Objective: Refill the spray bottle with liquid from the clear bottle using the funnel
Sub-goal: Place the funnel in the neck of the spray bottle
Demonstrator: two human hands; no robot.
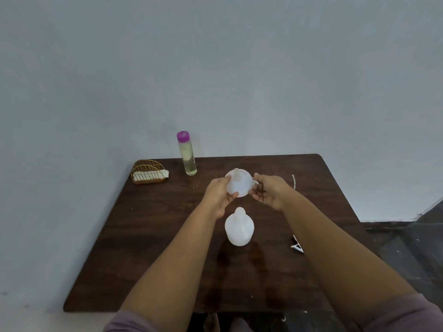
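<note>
Both hands hold a white translucent funnel [239, 184] above the table, its spout pointing up. My left hand [218, 196] grips its left rim and my right hand [268, 191] grips its right rim by the small tab. Just below the funnel stands the white spray bottle body [239, 230], open-necked with no spray head on it. A tall clear bottle [187, 155] with pale yellowish liquid and a purple cap stands upright at the table's back left. The spray head [297, 246] lies to the right, partly hidden by my right forearm.
The dark wooden table [143, 248] stands against a pale blue wall. A gold wire holder [148, 172] with white napkins sits at the back left corner. A thin white tube [294, 182] shows beyond my right wrist. Dark floor lies to the right.
</note>
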